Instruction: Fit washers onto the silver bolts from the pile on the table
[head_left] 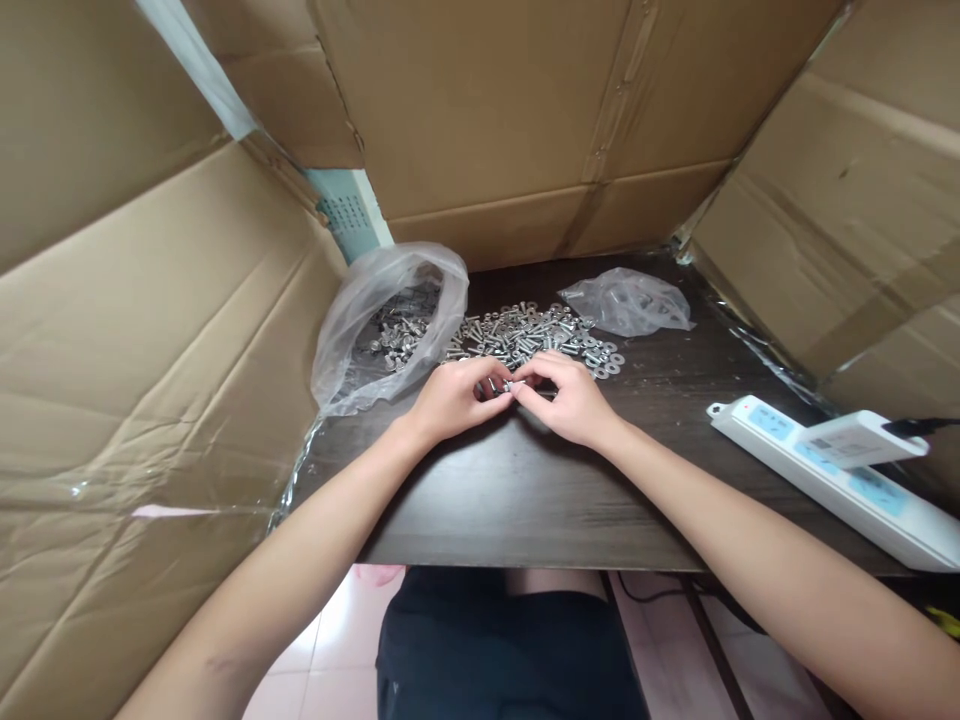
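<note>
Reaching forward over the dark table (525,500), both forearms converge at its middle, where we see the left hand (450,398) and the right hand (571,400) meeting fingertip to fingertip. Both hands are curled, and their thumbs and forefingers are pinched together on one small metal fastener (512,385) held between them, just above the tabletop. Just beyond the hands, on the far side, lies a loose heap of bolts and washers (536,335) spread on the table. To the far left, an open clear plastic bag (382,320) slumps against the cardboard wall (150,350) and holds more of the same hardware. To the far right lies a smaller, flattened plastic bag (626,302), whose contents we cannot make out. At the near right edge rests a white power strip (840,470).
</note>
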